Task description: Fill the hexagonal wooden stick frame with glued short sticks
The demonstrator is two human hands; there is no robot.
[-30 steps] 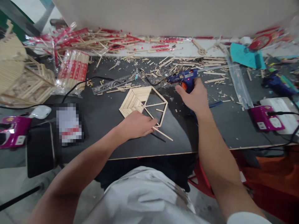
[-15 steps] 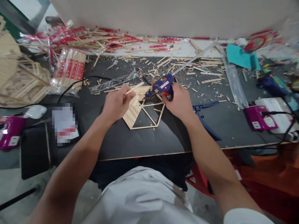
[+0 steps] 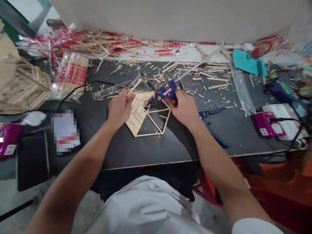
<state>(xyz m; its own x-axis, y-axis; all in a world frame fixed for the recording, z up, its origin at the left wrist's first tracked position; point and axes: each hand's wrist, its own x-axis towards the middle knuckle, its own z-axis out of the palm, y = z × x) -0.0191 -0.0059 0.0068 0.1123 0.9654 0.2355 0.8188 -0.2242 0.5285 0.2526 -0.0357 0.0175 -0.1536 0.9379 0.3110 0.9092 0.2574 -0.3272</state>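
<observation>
A six-sided frame of thin wooden sticks (image 3: 149, 134) lies on the dark table; its left and far sections are covered with sticks side by side, while the near and right ones show only spokes. My left hand (image 3: 121, 109) is closed over the left edge of this frame, with a short wooden stick (image 3: 134, 87) pinched between thumb and fingers and slanting up to the right. In my right hand (image 3: 184, 105) is a blue hot glue gun (image 3: 166, 92), a clear glue stick (image 3: 200, 61) jutting from its back. Its nozzle points down-left near the frame's centre.
Blue cutters (image 3: 212, 128) lie right of my right hand. A clear ruler (image 3: 112, 88), wood offcuts (image 3: 214, 68) and packaged chopsticks (image 3: 70, 74) lie beyond. Phones (image 3: 32, 159) and a purple power adapter (image 3: 269, 124) flank the work. A black cable (image 3: 73, 89) crosses at left.
The glue gun has shifted slightly left and down, its nozzle closer to the frame's centre. The stick in my left hand has tilted more upright. The camera view has shifted a little.
</observation>
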